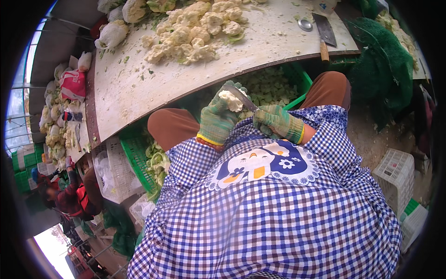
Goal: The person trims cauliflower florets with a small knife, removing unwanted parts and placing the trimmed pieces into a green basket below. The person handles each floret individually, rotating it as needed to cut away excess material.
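My left hand (214, 118), in a green knit glove with yellow cuff, is closed around a white cauliflower piece (230, 101), held above my lap in checked cloth. My right hand (277, 122), gloved alike, grips a small knife (248, 103) by its handle, its blade lying across that piece. Just beyond them a green crate (301, 78) under the table's edge holds many pale cut pieces. On the white table (125, 88) lies a heap of cauliflower florets (200, 32), with a wooden-handled cleaver (324, 35) and a round metal object (305, 24) to the right.
Another person (65, 195) works at the far left beside piled cauliflowers (58, 116). Bagged heads (111, 35) sit at the table's back left. A green crate (132, 158) and white crate (111, 174) are at my left; green netting (381, 69) and another white crate (392, 174) at right.
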Demonstrator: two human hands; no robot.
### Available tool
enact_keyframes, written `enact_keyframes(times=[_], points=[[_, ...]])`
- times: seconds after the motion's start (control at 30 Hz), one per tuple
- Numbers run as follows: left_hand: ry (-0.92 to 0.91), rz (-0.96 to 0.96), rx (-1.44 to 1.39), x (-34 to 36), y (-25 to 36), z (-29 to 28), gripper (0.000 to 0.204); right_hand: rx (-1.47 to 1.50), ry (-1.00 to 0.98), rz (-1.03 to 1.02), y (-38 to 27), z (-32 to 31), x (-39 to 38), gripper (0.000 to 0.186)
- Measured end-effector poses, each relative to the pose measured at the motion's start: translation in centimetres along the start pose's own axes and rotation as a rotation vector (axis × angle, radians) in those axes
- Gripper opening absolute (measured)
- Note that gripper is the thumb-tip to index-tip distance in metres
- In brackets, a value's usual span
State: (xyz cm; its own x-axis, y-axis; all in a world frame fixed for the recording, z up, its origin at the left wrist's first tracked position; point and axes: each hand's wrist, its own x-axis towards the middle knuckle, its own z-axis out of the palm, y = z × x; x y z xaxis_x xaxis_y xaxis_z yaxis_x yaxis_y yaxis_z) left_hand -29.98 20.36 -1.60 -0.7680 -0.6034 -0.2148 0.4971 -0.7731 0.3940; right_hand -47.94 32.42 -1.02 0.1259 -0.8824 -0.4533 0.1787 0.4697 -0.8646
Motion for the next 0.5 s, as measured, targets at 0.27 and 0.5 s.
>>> enact_keyframes(times=[0.27, 0.5], points=[[0.029, 0.021, 0.2, 0.0, -0.3, 0.0, 0.055, -0.8, 0.297, -0.136, 0.2, 1.0, 0.5, 0.039], [0.1, 0.034, -0.061, 0.1, -0.5, 0.1, 0.057, 0.038, 0.185, 0.026, -0.2, -0.5, 1.2, 0.033]])
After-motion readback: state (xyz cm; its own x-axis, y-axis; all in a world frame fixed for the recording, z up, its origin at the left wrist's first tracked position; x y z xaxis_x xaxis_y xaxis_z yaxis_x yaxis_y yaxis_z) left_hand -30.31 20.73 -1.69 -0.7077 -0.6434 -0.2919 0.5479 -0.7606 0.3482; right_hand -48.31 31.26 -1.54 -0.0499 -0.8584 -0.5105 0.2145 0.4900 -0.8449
